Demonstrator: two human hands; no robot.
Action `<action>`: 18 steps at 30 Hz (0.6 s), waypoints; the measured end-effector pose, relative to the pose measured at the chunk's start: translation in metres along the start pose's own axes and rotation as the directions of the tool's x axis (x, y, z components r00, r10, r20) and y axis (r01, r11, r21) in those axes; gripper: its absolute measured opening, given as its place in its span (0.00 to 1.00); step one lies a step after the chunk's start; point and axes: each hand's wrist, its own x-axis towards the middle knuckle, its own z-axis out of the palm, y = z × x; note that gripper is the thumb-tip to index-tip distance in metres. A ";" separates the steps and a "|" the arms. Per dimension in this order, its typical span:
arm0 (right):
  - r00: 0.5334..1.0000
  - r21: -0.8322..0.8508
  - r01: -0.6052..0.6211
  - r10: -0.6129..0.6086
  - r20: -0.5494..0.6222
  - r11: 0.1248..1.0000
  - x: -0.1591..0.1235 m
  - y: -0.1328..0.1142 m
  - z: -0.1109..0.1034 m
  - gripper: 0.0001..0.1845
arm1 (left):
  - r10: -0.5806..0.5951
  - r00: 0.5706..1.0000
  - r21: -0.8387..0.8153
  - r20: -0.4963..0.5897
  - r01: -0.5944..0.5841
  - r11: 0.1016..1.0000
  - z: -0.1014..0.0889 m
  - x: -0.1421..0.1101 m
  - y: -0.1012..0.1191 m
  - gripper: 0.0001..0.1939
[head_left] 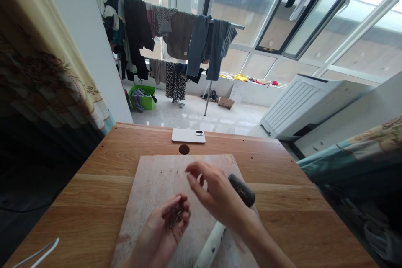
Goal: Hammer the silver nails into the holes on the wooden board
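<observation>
My left hand (163, 226), palm up above the board, has its fingers curled around several thin metal nails (174, 217). Over the board's upper middle, my right hand (212, 186) is bent with thumb and index fingertips close together. Anything small between those tips is too blurred to make out. Just left of them a small thin nail (177, 171) stands up from the pale wooden board (150, 201), in line with small dark dots (166, 171). A mallet with a black head (241, 190) and a white handle (211, 245) lies on the board, partly hidden by my right forearm.
The board lies on a wooden table (84, 201). At the far edge are a white phone (187, 135) and a round hole (184, 149). A white cable (44, 255) is at lower left. Beyond stand a laundry rack (209, 96) and a green basket (147, 99).
</observation>
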 end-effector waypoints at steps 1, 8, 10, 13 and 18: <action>0.997 -0.077 -0.065 0.061 -0.056 0.995 0.004 0.010 0.002 0.06 | 0.031 0.999 0.029 -0.009 -0.031 0.999 0.000 0.000 0.003 0.10; 0.981 -0.252 -0.196 0.191 -0.043 0.948 0.022 0.060 0.018 0.09 | 0.151 0.988 0.181 -0.039 -0.142 0.973 0.009 -0.004 0.008 0.09; 0.981 -0.257 -0.196 0.190 -0.046 0.946 0.021 0.057 0.016 0.13 | 0.140 0.986 0.138 -0.088 -0.127 0.982 0.015 -0.004 0.007 0.10; 0.990 -0.219 -0.139 0.135 -0.032 0.966 0.010 0.038 0.006 0.12 | 0.127 0.984 0.055 -0.122 -0.121 0.991 0.023 -0.002 0.004 0.16; 0.990 -0.023 0.066 -0.063 0.123 0.998 -0.010 0.009 -0.005 0.04 | 0.109 0.989 -0.012 -0.104 -0.111 0.994 0.022 0.002 -0.003 0.17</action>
